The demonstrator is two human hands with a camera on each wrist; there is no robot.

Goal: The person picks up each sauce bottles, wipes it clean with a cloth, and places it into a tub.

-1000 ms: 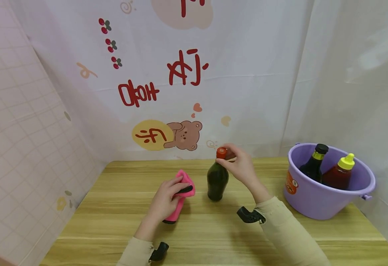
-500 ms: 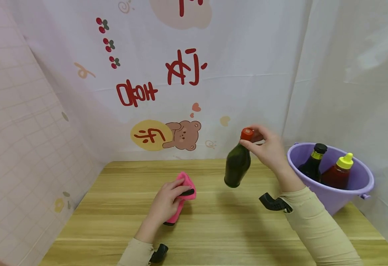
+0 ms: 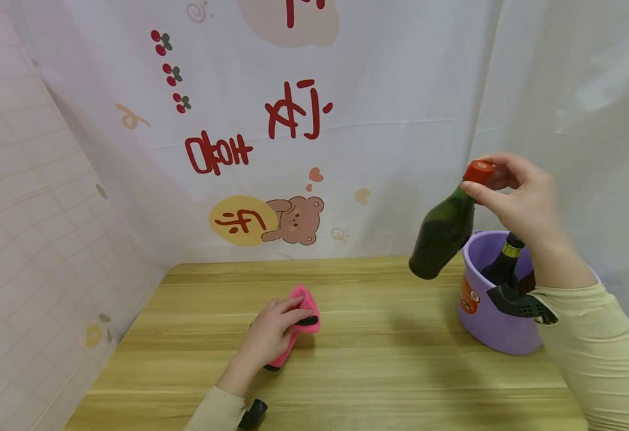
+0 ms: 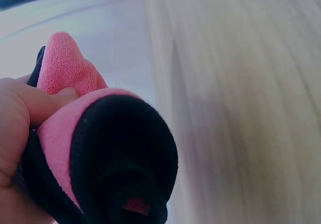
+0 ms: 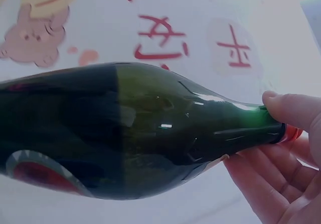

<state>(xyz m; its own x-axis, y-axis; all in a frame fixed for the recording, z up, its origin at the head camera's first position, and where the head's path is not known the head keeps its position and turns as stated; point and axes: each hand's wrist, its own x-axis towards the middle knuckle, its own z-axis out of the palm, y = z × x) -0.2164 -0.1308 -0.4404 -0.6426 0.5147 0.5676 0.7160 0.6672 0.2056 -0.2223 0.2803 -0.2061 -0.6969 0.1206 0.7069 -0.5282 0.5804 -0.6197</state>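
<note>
The dark green glass bottle is hanging tilted above the purple bucket's near rim, the right hand pinching its red cap; the left hand is gripping a pink cloth on the wooden table.

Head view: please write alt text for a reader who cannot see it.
A person's right hand holds a dark green bottle by its red-capped neck, tilted in the air beside a purple bucket that has another bottle in it. The left hand grips a pink cloth on the wooden table.
</note>
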